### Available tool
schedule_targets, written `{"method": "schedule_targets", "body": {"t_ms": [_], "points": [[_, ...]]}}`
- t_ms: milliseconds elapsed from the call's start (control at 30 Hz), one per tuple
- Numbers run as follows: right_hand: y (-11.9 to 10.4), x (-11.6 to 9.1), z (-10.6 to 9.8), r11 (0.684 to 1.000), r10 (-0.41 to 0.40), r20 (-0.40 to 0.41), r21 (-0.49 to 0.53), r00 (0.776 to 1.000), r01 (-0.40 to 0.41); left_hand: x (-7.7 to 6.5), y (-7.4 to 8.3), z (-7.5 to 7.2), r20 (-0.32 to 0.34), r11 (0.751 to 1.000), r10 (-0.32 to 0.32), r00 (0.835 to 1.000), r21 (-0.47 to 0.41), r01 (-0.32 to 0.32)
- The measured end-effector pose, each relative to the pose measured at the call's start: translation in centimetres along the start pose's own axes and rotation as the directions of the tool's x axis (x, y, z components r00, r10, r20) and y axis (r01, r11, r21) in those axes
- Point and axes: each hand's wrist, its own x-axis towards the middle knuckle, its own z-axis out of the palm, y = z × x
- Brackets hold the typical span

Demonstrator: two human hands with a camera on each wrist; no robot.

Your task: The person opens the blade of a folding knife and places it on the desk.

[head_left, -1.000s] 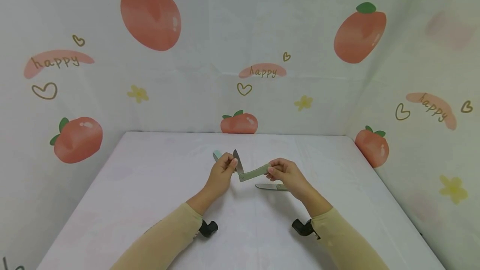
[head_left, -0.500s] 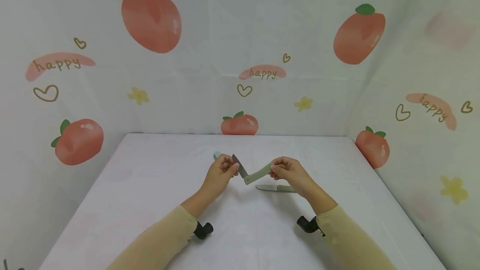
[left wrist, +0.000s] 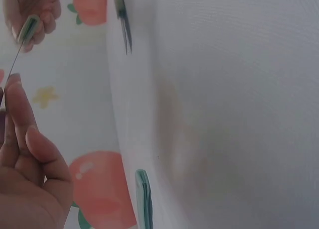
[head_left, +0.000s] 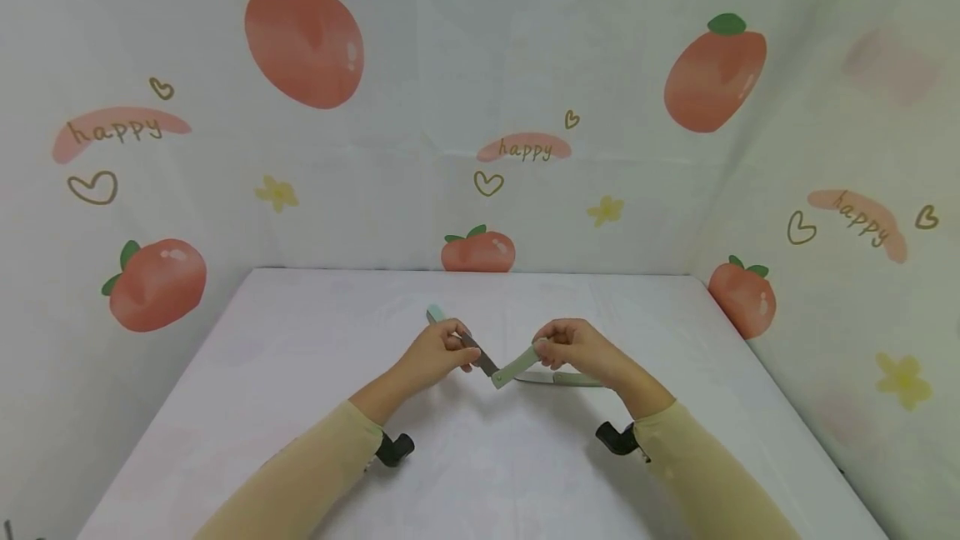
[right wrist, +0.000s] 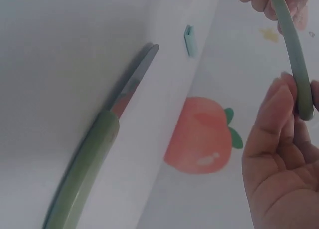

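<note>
Between my hands is a folding knife (head_left: 516, 365) with a pale green handle, half unfolded so blade and handle make a V with the hinge lowest. My left hand (head_left: 431, 357) pinches the blade (head_left: 480, 354) between thumb and fingers. The handle's far end is pinched by my right hand (head_left: 581, 348); the right wrist view shows this handle (right wrist: 294, 50) edge-on. A second knife (right wrist: 84, 174), green-handled with its blade out, lies on the table below my right hand, which partly covers it in the head view.
A small mint-green folded object (head_left: 435, 312), its kind unclear, lies on the table behind my left hand. The white-covered table (head_left: 480, 473) meets a printed cloth backdrop (head_left: 405, 215) at the back and sides.
Both hands have come slightly lower, the left also shifting leftward. The folding knife has tipped: its blade leans further left, its handle slopes more steeply, and the hinge sits lower and to the right.
</note>
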Motion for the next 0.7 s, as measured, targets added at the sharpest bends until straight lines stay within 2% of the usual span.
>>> {"method": "schedule_targets", "body": {"t_ms": [133, 300, 533, 700], "points": [[-0.27, -0.02, -0.15, 0.999, 0.011, 0.059, -0.035, 0.998, -0.009, -0.04, -0.16, -0.25, 0.066, 1.0, -0.006, 0.998, 0.0, 0.006], [-0.44, 0.0, -0.12, 0.999, 0.006, 0.095, -0.045, 0.995, -0.002, -0.25, -0.23, -0.33, 0.084, 0.999, 0.043, 0.996, -0.031, -0.04], [-0.78, 0.03, -0.3, 1.0, -0.001, 0.119, -0.021, 0.993, 0.003, -0.17, -0.18, -0.33, 0.054, 0.997, 0.077, 0.996, -0.015, -0.077], [-0.87, 0.28, -0.51, 1.0, -0.01, 0.087, -0.005, 0.996, 0.01, -0.06, -0.33, -0.52, 0.0, 0.99, 0.138, 0.99, -0.032, -0.138]]}}
